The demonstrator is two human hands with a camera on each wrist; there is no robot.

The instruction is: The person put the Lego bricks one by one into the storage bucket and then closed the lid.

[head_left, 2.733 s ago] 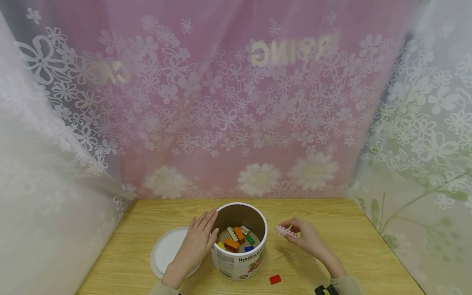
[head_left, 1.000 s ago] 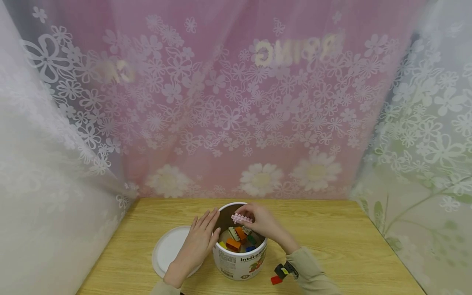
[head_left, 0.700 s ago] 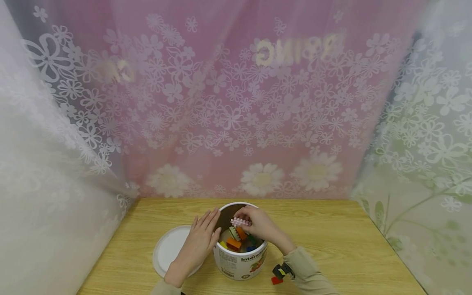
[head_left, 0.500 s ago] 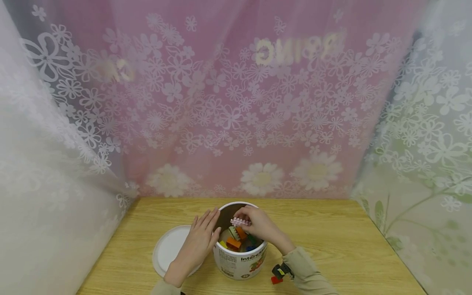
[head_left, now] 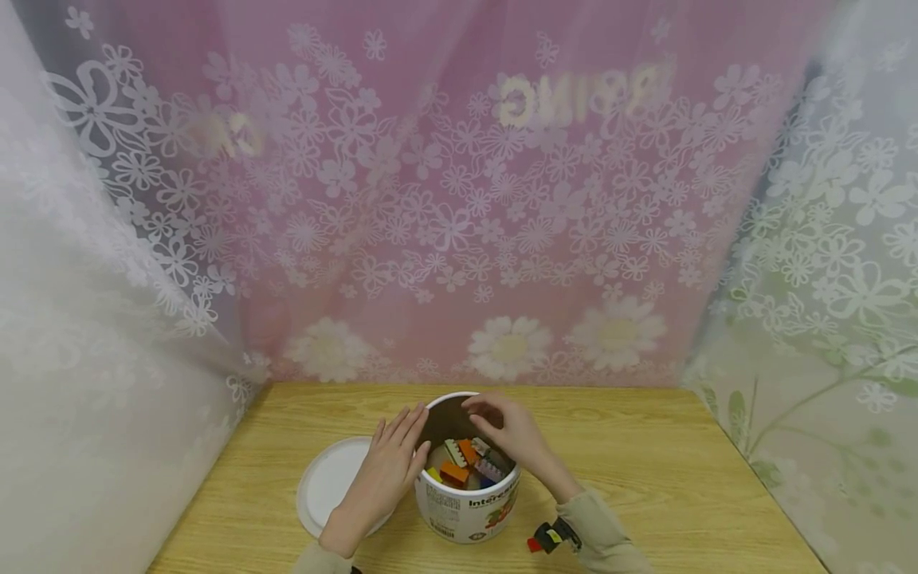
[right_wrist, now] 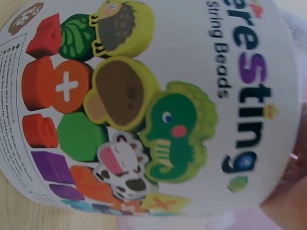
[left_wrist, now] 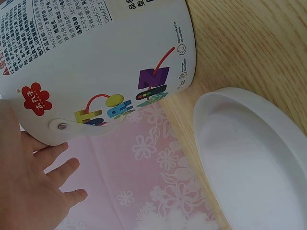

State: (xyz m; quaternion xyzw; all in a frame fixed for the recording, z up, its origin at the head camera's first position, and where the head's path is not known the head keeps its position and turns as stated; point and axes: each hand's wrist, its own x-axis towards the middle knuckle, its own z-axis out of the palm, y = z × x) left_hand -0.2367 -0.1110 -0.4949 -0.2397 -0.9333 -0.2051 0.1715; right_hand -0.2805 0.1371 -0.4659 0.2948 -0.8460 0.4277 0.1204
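A white printed bucket stands on the table with several building bricks inside. Among them are a pale green brick, an orange brick and a pink brick. My left hand rests against the bucket's left rim, fingers straight; the left wrist view shows those fingers spread by the handle joint. Over the right side of the opening is my right hand, its fingers loosely bent with nothing between them. The right wrist view is mostly the bucket's printed wall.
A white round lid lies left of the bucket, partly behind my left forearm. A red brick lies right of the bucket, partly covered by the black wrist strap. Flowered curtains enclose the wooden table.
My right hand carried the pink brick from right of the bucket into its opening and let it go. The brick now lies among the others; the hand has risen slightly. My left hand stayed.
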